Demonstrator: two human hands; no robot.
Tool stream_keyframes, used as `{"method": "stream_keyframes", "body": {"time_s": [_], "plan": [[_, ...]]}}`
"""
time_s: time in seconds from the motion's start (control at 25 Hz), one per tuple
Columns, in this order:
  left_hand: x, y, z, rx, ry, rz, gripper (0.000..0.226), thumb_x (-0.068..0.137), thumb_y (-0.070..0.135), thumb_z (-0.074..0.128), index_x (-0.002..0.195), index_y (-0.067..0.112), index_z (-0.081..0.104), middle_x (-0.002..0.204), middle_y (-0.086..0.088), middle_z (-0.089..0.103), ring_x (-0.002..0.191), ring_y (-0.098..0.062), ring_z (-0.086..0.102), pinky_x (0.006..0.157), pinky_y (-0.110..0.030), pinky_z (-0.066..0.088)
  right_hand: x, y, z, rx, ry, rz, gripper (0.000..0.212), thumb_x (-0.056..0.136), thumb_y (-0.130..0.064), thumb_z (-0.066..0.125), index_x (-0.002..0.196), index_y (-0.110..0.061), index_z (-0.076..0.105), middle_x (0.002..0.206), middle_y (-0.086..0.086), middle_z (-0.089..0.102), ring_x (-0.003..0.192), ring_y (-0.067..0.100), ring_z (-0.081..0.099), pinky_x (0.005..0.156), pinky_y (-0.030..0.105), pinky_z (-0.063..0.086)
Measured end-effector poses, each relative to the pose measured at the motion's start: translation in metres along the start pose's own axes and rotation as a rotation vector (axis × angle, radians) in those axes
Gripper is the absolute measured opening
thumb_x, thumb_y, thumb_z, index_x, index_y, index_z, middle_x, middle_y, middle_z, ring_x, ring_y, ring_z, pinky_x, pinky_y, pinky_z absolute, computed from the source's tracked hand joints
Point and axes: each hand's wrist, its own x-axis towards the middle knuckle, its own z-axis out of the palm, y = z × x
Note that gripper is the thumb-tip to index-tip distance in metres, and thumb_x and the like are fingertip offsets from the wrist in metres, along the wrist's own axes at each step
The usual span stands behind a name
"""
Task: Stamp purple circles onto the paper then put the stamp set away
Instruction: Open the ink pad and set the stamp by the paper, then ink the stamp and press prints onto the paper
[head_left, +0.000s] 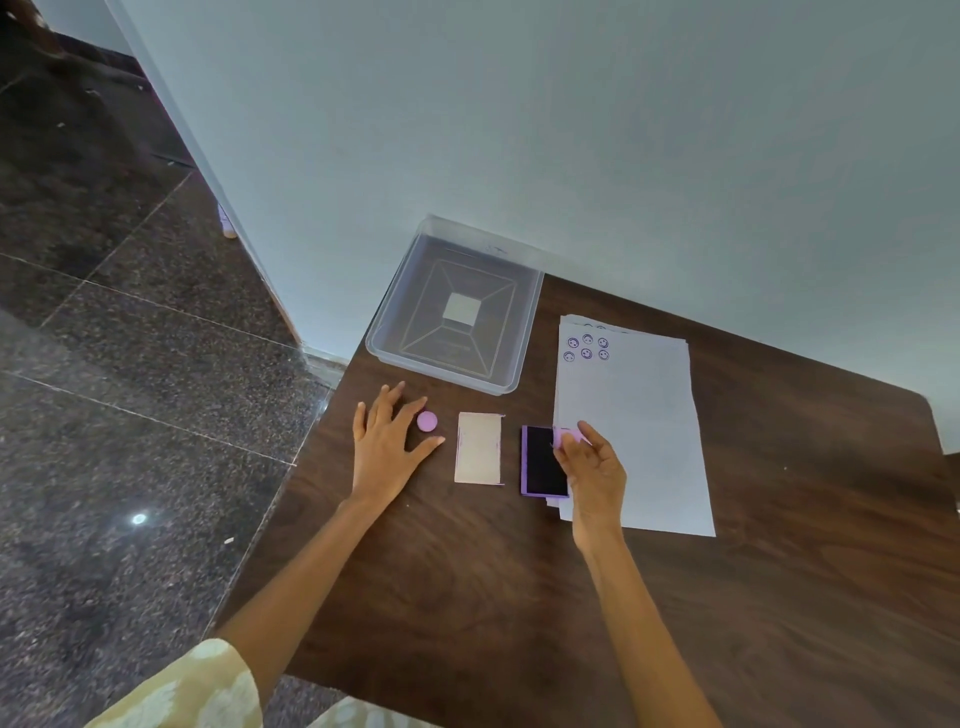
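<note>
Over the ink pad (544, 461), my right hand (597, 467) pinches the stamp (569, 436), inking; left hand (387, 441) flat, spread, empty beside the cap (427, 421); next press onto paper (644, 415)

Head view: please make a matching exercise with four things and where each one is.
Things:
1. clear tray
2. round purple cap
3. ink pad
4. purple stamp

Places:
A. in the right hand
B. by the left hand fingertips
C. against the wall
D. at the left edge of the paper

Pairs: 1-C, 2-B, 3-D, 4-A
</note>
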Motion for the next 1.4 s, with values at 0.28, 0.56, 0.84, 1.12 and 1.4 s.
{"method": "stream_keyframes", "body": {"time_s": [0.28,0.56,0.84,1.12,1.4], "plan": [[0.001,0.064,0.022,0.131,-0.263,0.506,0.086,0.077,0.062,0.058,0.141,0.013,0.031,0.151,-0.005,0.032,0.142,-0.02,0.022,0.116,-0.039,0.007,0.014,0.003,0.008,-0.592,-0.065,-0.375,0.01,0.085,-0.023,0.063,0.089,-0.015,0.057,0.092,0.004,0.066,0.083,0.017,0.062,0.07,0.017,0.047],[0.014,0.068,0.028,0.098,-0.3,0.498,0.083,0.078,0.061,0.058,0.14,0.011,0.033,0.149,-0.006,0.035,0.139,-0.02,0.028,0.116,-0.035,0.009,0.022,0.014,0.012,-0.922,-0.037,-0.507,0.014,0.089,-0.024,0.056,0.098,-0.014,0.057,0.102,0.01,0.063,0.091,0.021,0.058,0.069,0.022,0.041],[0.015,0.083,0.02,-0.074,-0.191,0.483,0.045,0.094,0.031,0.052,0.134,0.013,0.044,0.14,-0.006,0.048,0.132,-0.02,0.04,0.11,-0.03,0.024,0.023,0.009,0.009,-0.744,-0.012,-0.349,0.017,0.086,-0.03,0.06,0.098,-0.019,0.056,0.106,0.006,0.062,0.094,0.017,0.058,0.069,0.015,0.042],[0.044,0.143,0.05,-0.008,-0.203,0.459,0.045,0.095,0.025,0.05,0.136,0.01,0.039,0.144,-0.008,0.042,0.136,-0.023,0.034,0.11,-0.033,0.031,0.036,-0.011,-0.037,0.6,0.014,0.184,0.02,0.088,-0.023,0.056,0.104,-0.012,0.062,0.096,0.006,0.067,0.088,0.016,0.065,0.077,0.023,0.057],[0.101,0.167,0.079,0.381,-0.347,0.545,0.058,0.095,0.032,0.05,0.14,0.006,0.026,0.151,-0.013,0.029,0.138,-0.027,0.028,0.114,-0.037,0.022,0.096,-0.035,-0.04,0.172,0.218,-0.016,0.018,0.083,-0.023,0.065,0.098,-0.015,0.06,0.105,0.008,0.065,0.094,0.021,0.062,0.084,0.029,0.051]]}}
